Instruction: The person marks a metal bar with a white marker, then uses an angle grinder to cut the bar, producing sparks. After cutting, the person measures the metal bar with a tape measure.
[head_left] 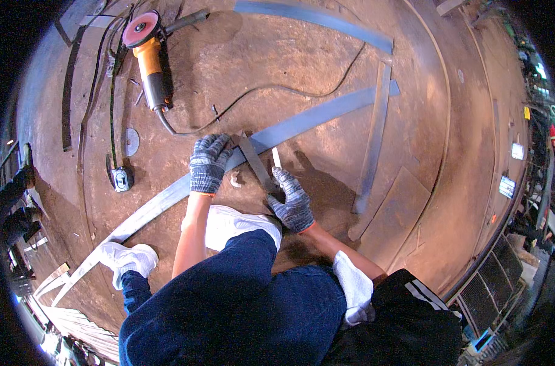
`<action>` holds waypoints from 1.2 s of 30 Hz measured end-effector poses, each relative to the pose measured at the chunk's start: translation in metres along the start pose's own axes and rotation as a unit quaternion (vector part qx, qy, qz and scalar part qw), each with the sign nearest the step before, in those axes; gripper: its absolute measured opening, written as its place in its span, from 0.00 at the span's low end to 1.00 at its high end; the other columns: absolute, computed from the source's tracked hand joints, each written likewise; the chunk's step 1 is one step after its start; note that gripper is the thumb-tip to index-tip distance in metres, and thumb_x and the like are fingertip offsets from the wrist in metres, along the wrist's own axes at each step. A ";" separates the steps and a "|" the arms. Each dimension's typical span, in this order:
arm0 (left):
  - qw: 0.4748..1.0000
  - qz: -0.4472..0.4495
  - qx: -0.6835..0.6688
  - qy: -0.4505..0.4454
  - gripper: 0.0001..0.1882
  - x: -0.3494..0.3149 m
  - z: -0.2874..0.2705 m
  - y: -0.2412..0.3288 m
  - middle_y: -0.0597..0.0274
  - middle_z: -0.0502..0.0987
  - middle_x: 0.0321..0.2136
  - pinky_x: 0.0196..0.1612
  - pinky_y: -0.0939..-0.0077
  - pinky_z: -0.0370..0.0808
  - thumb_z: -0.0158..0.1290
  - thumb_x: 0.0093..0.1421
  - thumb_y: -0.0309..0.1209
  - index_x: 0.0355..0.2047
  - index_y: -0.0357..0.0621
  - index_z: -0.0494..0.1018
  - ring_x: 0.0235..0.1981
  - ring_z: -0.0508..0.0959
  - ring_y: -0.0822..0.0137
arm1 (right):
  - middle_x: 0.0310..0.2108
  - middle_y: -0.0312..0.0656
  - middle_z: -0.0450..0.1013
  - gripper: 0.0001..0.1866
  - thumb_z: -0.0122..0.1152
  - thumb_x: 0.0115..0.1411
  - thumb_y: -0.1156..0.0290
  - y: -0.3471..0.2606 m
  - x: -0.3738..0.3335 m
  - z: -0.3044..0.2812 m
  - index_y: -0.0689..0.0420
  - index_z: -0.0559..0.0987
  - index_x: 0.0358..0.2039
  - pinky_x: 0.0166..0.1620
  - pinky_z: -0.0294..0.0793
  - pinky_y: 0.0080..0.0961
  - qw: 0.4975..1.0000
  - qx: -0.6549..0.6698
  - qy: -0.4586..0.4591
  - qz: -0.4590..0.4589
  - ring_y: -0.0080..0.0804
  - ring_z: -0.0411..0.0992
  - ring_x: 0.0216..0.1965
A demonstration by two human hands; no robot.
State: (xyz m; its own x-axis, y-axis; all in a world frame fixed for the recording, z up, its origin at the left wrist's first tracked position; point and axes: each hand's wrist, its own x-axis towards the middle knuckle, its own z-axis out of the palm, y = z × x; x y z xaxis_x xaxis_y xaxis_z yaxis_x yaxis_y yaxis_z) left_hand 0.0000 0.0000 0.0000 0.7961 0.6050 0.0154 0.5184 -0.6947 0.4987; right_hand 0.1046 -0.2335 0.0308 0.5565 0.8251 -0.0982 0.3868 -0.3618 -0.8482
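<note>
A long flat metal bar (317, 117) runs slantwise across the rusty metal surface, under my gloved left hand (209, 163). Across it lies a short dark metal piece (257, 163), perhaps a square, its upper end by my left fingertips. Those fingers are closed and pressed together at that end; how firmly they grip is hidden. My gloved right hand (291, 202) is closed around a white chalk-like stick (277, 158), which points up and away from me. Its lower fingers are beside the near end of the short metal piece. A small pale scrap (235, 179) lies between my hands.
An angle grinder (149, 64) lies at the far left, its cord (259, 89) curving right. Near it are a tape measure (121, 179) and a grey disc (131, 141). More metal strips (375, 137) lie at right and far (317, 22). My white shoe (131, 259) rests by the bar.
</note>
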 end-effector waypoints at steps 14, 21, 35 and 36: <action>0.995 -0.016 -0.088 -0.035 0.20 -0.005 -0.024 -0.021 0.51 0.76 0.45 0.51 0.65 0.72 0.59 0.51 0.30 0.47 0.49 0.76 0.47 0.75 0.52 | 0.57 0.51 0.65 0.34 0.64 0.48 0.76 -0.004 0.006 0.004 0.61 0.67 0.58 0.58 0.66 0.32 1.000 -0.006 0.002 -0.006 0.45 0.64 0.58; 0.998 0.014 0.014 -0.052 0.21 0.009 -0.024 0.017 0.50 0.74 0.43 0.49 0.57 0.70 0.57 0.52 0.37 0.48 0.51 0.75 0.45 0.71 0.47 | 0.57 0.51 0.65 0.34 0.64 0.48 0.75 -0.001 0.007 -0.001 0.58 0.67 0.58 0.58 0.66 0.34 0.999 -0.028 0.001 -0.030 0.46 0.65 0.57; 0.999 0.009 0.046 0.002 0.16 0.002 -0.002 -0.002 0.50 0.73 0.43 0.49 0.57 0.70 0.54 0.55 0.34 0.45 0.49 0.75 0.46 0.71 0.48 | 0.59 0.51 0.63 0.33 0.58 0.50 0.73 0.004 0.004 0.004 0.59 0.64 0.60 0.62 0.61 0.36 1.000 -0.012 -0.014 -0.023 0.49 0.62 0.60; 0.999 0.008 0.044 0.003 0.16 0.002 -0.003 -0.002 0.49 0.73 0.43 0.49 0.57 0.70 0.54 0.55 0.34 0.45 0.49 0.75 0.46 0.71 0.48 | 0.59 0.52 0.63 0.33 0.58 0.50 0.73 0.004 0.004 0.005 0.59 0.65 0.60 0.62 0.61 0.36 0.999 -0.013 -0.010 -0.032 0.49 0.62 0.60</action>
State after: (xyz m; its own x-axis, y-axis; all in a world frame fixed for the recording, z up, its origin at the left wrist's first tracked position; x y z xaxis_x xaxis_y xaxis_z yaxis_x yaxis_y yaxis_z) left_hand 0.0000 0.0038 0.0016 0.8030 0.5953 0.0282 0.5310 -0.7362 0.4196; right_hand 0.1050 -0.2298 0.0244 0.5152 0.8553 -0.0555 0.4403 -0.3197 -0.8390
